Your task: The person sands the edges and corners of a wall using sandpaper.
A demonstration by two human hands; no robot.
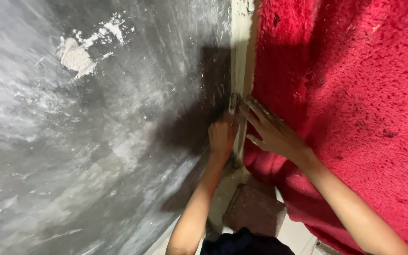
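My left hand (222, 136) is closed in a fist against a pale vertical strip (240, 56), gripping a small metal fitting (233, 101) that pokes out above the knuckles. My right hand (269, 130) lies with fingers spread on the edge of a thick red shaggy fabric (355, 94), fingertips pressing it toward the strip. The two hands are close, on either side of the strip.
A rough grey plastered wall (95, 141) with white patches fills the left. Below the hands lies a reddish-brown brick (253, 210) on a pale floor. Dark clothing (242, 243) shows at the bottom edge.
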